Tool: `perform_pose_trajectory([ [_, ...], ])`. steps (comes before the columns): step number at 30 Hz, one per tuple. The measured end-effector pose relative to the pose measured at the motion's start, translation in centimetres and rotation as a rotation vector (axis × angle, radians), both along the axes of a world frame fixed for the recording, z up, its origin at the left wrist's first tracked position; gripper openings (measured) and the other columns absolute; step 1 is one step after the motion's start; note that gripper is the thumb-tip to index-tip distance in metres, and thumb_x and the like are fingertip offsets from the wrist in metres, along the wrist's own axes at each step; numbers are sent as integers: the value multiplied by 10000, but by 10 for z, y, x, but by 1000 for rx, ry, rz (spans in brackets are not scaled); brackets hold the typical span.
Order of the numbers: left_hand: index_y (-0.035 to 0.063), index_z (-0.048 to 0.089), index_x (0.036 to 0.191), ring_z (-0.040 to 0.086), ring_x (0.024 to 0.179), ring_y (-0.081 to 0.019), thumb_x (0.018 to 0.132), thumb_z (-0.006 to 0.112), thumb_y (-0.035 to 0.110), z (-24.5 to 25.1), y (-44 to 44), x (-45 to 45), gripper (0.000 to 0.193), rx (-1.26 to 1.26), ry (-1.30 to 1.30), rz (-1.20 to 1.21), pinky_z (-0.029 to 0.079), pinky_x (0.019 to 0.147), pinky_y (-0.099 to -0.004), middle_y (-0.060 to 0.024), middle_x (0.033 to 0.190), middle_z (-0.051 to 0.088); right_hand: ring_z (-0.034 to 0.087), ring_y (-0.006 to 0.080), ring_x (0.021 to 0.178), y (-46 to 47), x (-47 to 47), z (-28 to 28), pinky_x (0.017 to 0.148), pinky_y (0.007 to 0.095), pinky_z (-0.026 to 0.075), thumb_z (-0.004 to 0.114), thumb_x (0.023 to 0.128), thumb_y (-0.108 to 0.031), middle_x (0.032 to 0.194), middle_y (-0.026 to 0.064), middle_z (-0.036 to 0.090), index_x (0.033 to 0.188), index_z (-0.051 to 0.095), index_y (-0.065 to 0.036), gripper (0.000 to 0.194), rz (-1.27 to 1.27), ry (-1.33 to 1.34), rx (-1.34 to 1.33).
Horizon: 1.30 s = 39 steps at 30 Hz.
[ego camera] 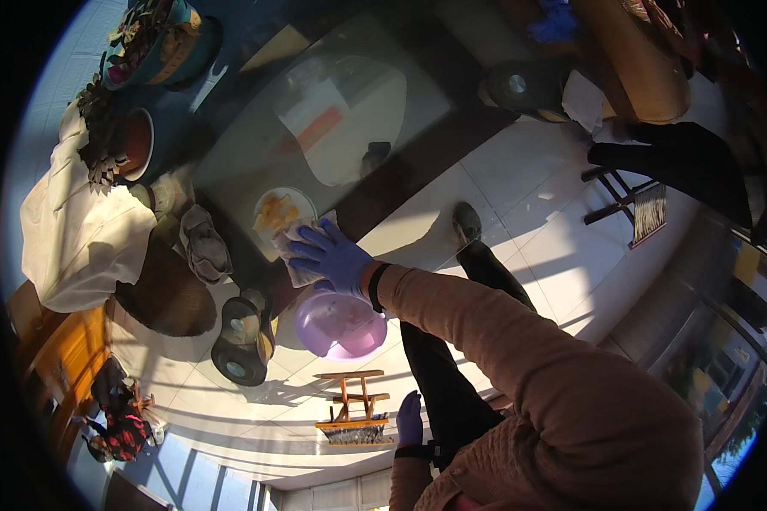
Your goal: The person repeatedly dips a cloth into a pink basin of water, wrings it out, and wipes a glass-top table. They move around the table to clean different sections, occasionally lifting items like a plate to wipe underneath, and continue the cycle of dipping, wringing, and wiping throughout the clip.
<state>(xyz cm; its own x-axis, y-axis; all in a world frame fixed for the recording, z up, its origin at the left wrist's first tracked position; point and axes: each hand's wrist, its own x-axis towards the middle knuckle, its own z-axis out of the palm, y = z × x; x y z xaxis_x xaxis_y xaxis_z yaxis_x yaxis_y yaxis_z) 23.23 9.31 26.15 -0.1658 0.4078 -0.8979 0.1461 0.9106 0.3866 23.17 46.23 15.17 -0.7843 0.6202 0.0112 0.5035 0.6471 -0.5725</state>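
Note:
My right hand (335,259), in a blue glove, lies palm down with fingers spread on a folded pale cloth (299,274) at the near corner of a glass-topped table (243,160). Touching or very near the cloth is a white plate (302,199) of yellow-orange pieces, perhaps fruit or peel. Just below this hand, a lilac plastic basin (342,326) holds what looks like water. My left hand (410,418), also gloved, hangs low by my leg; its fingers look close together and nothing shows in it.
Around the table are dark stools (243,342), a grey cloth bundle (204,246), potted plants (137,144) and a white sheet (83,223). Folding stools stand on the tiles, one (355,418) below the basin, another (649,214) beside a person's dark-clad legs (684,160). Someone sits far lower left.

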Motion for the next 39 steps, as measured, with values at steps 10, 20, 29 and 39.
perform_pose_trajectory([
  [10,-33,542,1172,580,1042,-213,931,473,152,-6,70,-21,312,76,-9,30,433,912,-312,-145,1093,624,135,405,1363,130,263,0,1055,615,116,567,838,-379,1477,138,207,1403,319,-157,656,-580,-433,188],
  [20,-40,550,1173,564,1066,-193,917,484,164,-10,25,-36,334,32,-70,175,419,950,-310,-121,1121,602,168,334,1376,7,148,16,1069,605,153,640,744,-528,1482,39,250,1390,362,-241,759,-14,-276,-14],
  [29,-58,563,1162,570,1061,-207,905,510,196,-20,-8,-50,365,-37,-48,143,427,937,-313,-137,1121,609,94,430,1371,80,271,11,1033,662,93,563,837,-428,1497,152,158,1434,261,-172,716,-771,-722,37],
  [39,-31,576,1112,606,996,-230,935,485,130,-24,35,-26,256,87,-82,36,460,872,-318,-160,1049,634,173,248,1391,-15,81,9,1115,551,90,683,686,-518,1430,-51,355,1319,463,-283,711,273,-138,-48],
])
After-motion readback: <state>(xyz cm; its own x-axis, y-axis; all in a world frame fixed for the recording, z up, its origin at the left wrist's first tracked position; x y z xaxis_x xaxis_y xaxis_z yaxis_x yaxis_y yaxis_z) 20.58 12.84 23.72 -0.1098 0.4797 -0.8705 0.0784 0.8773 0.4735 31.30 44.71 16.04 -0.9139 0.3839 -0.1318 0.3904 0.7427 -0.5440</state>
